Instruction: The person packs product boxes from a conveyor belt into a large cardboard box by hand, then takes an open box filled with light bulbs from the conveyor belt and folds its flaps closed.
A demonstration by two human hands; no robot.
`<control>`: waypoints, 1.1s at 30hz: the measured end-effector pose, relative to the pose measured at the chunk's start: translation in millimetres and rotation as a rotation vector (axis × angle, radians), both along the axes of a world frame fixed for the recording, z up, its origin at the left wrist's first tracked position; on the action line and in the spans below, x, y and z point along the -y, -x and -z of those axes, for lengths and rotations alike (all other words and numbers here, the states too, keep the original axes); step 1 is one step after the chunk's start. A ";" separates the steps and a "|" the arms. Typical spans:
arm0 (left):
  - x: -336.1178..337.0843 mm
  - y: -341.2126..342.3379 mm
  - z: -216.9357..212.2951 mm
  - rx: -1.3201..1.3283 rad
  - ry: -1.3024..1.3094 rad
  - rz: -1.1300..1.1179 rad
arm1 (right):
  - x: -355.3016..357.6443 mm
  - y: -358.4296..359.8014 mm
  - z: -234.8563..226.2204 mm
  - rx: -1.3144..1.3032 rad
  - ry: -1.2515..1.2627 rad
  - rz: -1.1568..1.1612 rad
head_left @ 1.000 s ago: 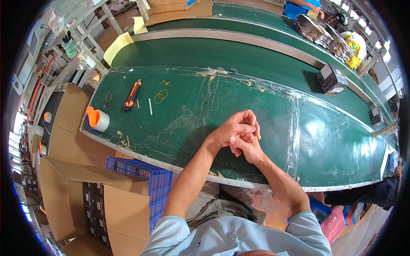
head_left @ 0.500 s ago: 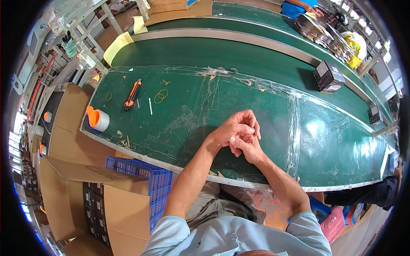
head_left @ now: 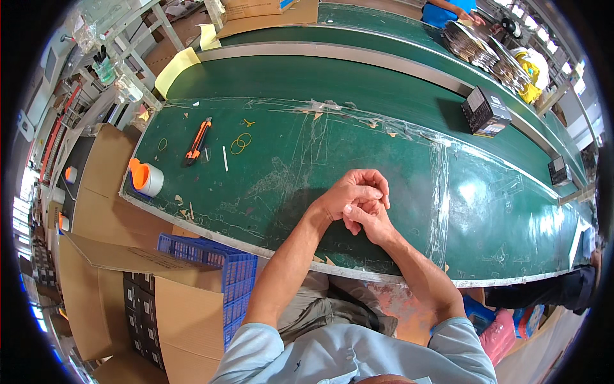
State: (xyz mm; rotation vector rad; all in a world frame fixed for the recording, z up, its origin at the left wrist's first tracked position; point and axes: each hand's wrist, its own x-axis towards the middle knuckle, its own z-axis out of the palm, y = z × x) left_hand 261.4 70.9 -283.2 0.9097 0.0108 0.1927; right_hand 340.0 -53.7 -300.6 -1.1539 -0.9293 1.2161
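Note:
Over the green worktable (head_left: pixel 377 150), near its front edge, my two hands are clasped together. My left hand (head_left: pixel 348 193) curls its fingers over those of my right hand (head_left: pixel 372 219), and the thumbs lie close together. Both are closed, with no object showing in them; part of the right hand's fingers is hidden behind the left. To the left on the table lie an orange and black utility knife (head_left: pixel 199 142), a thin white stick (head_left: pixel 225 159) and yellow rubber bands (head_left: pixel 240 144). A tape roll in an orange holder (head_left: pixel 147 178) stands at the left edge.
Beyond the table runs a green conveyor belt (head_left: pixel 358 83) carrying a black printed box (head_left: pixel 486 112) and a smaller box (head_left: pixel 559 171). An open carton (head_left: pixel 192 320) of black boxes and a blue crate (head_left: pixel 240 281) stand lower left. Another person's hand (head_left: pixel 464 14) is at the far right.
Both black boxes on the belt have shifted slightly to the left. My left hand's fingers have dipped a little; otherwise my clasped hands stay in place.

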 end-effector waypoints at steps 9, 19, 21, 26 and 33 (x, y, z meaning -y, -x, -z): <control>1.3 -4.2 7.8 0.037 0.006 -0.045 | -1.0 -0.9 -0.9 -0.022 -0.025 -0.026; 2.2 -1.4 4.5 0.025 -0.004 -0.041 | 0.2 -1.8 5.4 -0.005 -0.019 -0.036; 2.7 -1.8 2.9 0.008 -0.005 -0.046 | 0.9 -2.3 5.2 -0.007 -0.010 -0.024; 0.6 -1.7 0.1 -0.005 -0.031 -0.067 | -1.3 -1.7 1.2 -0.011 -0.019 -0.009; -0.2 -2.7 6.1 0.020 -0.012 -0.064 | -1.3 -1.0 4.4 -0.020 -0.001 -0.002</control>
